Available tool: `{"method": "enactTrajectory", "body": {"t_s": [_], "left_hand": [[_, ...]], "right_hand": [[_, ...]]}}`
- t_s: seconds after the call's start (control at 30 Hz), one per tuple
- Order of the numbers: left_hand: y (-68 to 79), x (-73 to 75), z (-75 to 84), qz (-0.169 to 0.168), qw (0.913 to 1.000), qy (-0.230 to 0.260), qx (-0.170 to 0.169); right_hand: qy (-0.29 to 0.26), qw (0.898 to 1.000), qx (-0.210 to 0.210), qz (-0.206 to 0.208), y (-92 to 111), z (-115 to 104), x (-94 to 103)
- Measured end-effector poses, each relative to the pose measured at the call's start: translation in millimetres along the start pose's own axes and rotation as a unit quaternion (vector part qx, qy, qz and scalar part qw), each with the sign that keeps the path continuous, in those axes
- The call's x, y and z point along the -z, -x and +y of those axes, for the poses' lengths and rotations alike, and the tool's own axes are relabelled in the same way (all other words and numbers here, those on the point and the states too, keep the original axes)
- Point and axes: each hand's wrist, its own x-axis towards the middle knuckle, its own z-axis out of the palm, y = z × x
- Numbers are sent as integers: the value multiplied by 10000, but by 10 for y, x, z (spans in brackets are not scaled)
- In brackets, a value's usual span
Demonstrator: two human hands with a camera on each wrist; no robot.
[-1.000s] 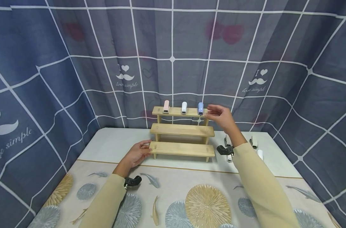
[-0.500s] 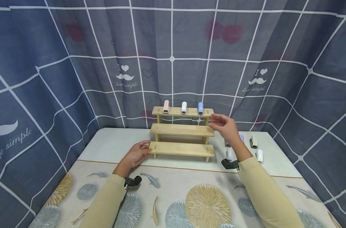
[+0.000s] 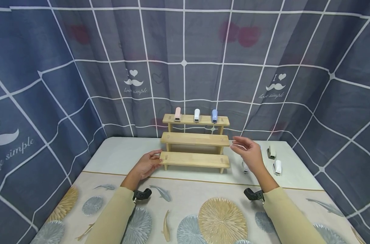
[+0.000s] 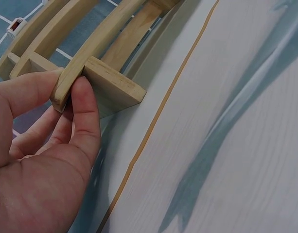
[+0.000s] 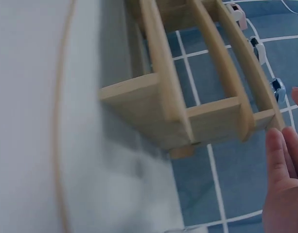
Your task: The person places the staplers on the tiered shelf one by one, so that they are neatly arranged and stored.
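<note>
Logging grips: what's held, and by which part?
The left hand pinches the tiered wooden stand by its lowest board's left end; the right hand holds nothing.

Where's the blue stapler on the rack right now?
In the head view, the blue stapler sits near the right end of the top shelf of the wooden rack, just right of a white stapler.

It was a curtained-off booth: gridded curtains (image 3: 207, 37) hung on three sides of a bench (image 3: 124, 149) spread with fish-patterned cloth (image 3: 155, 220).
</note>
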Motion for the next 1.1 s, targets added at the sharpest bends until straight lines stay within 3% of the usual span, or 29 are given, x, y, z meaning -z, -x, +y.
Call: {"method": "enactTrajectory", "body": {"t_s": [0.33,0.67,0.87,1.1], "left_hand": [[9,4,5,-20,10000,71,-25],[9,7,9,-3,10000,11,-20],[7,-10,19,13,10000,32,12],[32,-25,25,78,10000,-28,5]], "right_hand": [[-284,9983,92,499,367,208,211],[-50,9977,43,673,609,277,513],[557,9942,-353,848,707,265,688],[1475,9815,-549,1096,770,302,880]]}}
